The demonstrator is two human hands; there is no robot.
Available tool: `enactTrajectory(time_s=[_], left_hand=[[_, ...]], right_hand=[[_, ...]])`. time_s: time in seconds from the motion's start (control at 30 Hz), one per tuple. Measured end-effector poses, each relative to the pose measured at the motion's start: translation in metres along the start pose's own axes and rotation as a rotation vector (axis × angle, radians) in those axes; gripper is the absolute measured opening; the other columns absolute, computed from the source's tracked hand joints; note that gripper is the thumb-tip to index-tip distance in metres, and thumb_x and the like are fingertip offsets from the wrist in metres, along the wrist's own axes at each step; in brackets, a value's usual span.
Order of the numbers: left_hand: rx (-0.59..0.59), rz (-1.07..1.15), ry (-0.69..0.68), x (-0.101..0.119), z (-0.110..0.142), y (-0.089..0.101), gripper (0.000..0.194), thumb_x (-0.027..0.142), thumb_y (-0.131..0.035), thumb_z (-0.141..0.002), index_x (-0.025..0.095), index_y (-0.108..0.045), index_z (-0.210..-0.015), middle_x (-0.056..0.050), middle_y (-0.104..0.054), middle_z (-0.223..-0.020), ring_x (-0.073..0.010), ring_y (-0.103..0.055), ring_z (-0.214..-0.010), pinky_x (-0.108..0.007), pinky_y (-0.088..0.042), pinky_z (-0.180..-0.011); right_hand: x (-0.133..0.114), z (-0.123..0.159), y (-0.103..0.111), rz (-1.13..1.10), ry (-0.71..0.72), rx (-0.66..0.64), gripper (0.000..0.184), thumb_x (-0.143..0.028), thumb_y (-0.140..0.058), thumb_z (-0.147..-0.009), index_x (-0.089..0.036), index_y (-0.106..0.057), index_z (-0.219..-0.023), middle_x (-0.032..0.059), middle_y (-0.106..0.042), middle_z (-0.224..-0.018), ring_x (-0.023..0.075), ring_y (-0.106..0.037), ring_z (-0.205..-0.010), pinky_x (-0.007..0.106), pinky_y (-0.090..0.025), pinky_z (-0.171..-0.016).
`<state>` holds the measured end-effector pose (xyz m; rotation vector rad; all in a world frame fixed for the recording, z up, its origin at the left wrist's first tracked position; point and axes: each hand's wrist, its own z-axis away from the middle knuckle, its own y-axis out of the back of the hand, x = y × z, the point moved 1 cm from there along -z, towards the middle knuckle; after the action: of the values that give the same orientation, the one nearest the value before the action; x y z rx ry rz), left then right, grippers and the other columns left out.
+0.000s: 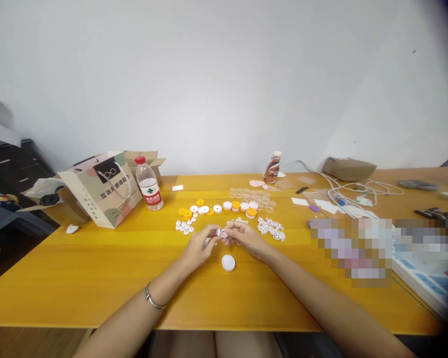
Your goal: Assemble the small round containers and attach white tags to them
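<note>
Over the middle of the table, my left hand [201, 246] and my right hand [246, 239] meet, fingertips pinched around a small white perforated plastic piece [221, 232]. Its exact shape is partly covered by the fingers. Just below the hands lies a round white disc [228, 263]. A pile of white perforated pieces [271, 228] spreads to the right of my right hand. Small white knob-like parts [184, 227] lie beyond my left hand. Behind them runs a row of white and orange round parts [235, 206], with clear round cups [254, 194] at the back right.
A paper bag [105, 191] and a water bottle [149, 186] stand at the back left. At the back right are a brown drink bottle [273, 168], white cables [334, 186] and a brown package [348, 169]. Papers and a blurred-out patch cover the right side.
</note>
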<state>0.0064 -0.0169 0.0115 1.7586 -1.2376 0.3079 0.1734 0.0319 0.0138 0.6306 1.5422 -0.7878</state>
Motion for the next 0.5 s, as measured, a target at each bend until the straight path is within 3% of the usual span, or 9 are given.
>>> enactTrajectory(time_s=[0.3, 0.5], left_hand=[[0.040, -0.083, -0.028, 0.007, 0.000, 0.001, 0.019, 0.021, -0.052, -0.080, 0.018, -0.055, -0.098, -0.005, -0.064, -0.096, -0.0162, -0.058, -0.089, -0.030, -0.046, -0.081], [0.238, 0.008, 0.100, 0.003, -0.001, 0.004, 0.012, 0.025, -0.052, -0.080, 0.016, -0.057, -0.086, -0.005, -0.066, -0.087, -0.0155, -0.061, -0.082, -0.027, -0.048, -0.075]], right_hand=[[-0.001, 0.000, -0.003, 0.155, 0.048, 0.057, 0.025, -0.038, -0.063, -0.069, -0.017, -0.051, -0.068, -0.0023, -0.056, -0.058, 0.0073, -0.048, -0.052, 0.020, -0.036, -0.051], [-0.002, -0.004, 0.013, 0.185, 0.105, 0.284, 0.026, -0.040, -0.061, -0.068, -0.018, -0.047, -0.067, -0.0046, -0.049, -0.054, 0.0072, -0.043, -0.047, 0.020, -0.033, -0.047]])
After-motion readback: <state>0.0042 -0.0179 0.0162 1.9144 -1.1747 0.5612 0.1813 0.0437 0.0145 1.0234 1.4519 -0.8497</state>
